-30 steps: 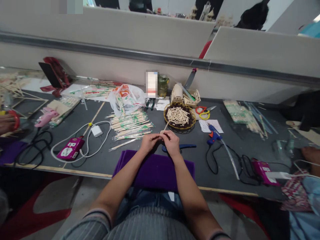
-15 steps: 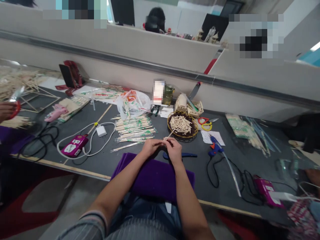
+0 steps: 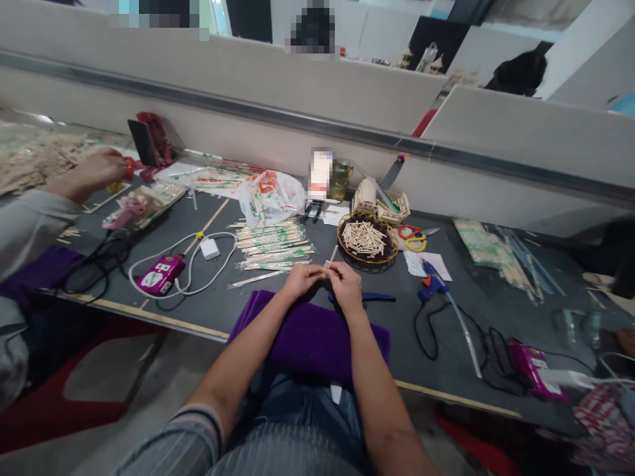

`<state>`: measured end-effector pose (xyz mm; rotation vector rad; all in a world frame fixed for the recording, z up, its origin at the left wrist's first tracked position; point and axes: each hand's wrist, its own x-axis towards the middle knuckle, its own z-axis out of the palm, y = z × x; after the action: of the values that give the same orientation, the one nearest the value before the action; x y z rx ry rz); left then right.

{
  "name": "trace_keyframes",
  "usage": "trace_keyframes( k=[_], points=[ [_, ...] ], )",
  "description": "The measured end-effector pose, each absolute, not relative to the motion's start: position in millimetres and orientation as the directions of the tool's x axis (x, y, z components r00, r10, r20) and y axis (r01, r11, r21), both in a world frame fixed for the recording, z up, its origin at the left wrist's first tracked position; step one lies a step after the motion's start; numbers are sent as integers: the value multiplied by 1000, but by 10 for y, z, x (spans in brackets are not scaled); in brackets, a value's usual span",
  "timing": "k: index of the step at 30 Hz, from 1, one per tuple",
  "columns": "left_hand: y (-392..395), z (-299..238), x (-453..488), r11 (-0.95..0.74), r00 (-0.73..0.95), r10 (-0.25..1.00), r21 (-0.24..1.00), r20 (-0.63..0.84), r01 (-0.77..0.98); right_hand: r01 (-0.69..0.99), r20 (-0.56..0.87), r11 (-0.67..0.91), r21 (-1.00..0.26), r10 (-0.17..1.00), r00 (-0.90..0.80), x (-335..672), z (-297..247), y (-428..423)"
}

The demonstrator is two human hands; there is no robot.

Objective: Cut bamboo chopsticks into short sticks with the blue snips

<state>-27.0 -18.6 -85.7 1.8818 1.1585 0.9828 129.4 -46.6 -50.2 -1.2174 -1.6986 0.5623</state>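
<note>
Co-worker's hand (image 3: 103, 173): seen far to the left of the left hand, by red-handled scissors (image 3: 129, 168), partly hidden. Pink glue gun (image 3: 129, 211): laid well to the left of the left hand. Magenta power strip (image 3: 161, 274): placed on the tabletop (image 3: 198, 314), left of the left hand, a white charger (image 3: 210, 248) set between. Plastic bag (image 3: 270, 198): placed beyond the left hand, filled with wrapped sticks. Wrapped chopsticks (image 3: 272, 246): laid in a row just beyond and left of the left hand. Left hand (image 3: 301, 281): fingertips pinched on a thin wooden stick (image 3: 334, 254), which is pointed away from the person between both hands; its lower end is hidden by the fingers. Folded purple cloth (image 3: 310, 337): spread beneath the wrists. Right hand (image 3: 346, 285): met with the left at the fingertips, clamped on the same stick. Basket (image 3: 395, 251): set just beyond the right hand, filled with short wooden sticks (image 3: 366, 238). Blue-handled tool (image 3: 380, 297): laid just beside the right hand, partly covered. Scissors (image 3: 417, 241), red and yellow handles: placed beyond and right of it. Blue glue gun (image 3: 432, 284): laid farther right, trailed by a black cord.
</note>
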Motion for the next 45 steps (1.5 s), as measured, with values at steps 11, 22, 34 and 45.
trace_keyframes(
  k=[11,22,34,45],
  points=[
    [-210,-808,-237,-371,313,919,796,241,477,385,423,383,-840,906,23,1305,-552,-447],
    [-210,-828,-244,-285,239,951,850,194,443,344,407,354,-870,908,96,1307,-571,-426],
    [-213,-661,-537,-78,-16,992,718,123,692,84,177,158,-984,931,320,1342,-491,-449],
    [-207,-557,-613,-82,60,996,396,67,915,309,365,288,-907,902,230,1315,-581,-549]
  ],
)
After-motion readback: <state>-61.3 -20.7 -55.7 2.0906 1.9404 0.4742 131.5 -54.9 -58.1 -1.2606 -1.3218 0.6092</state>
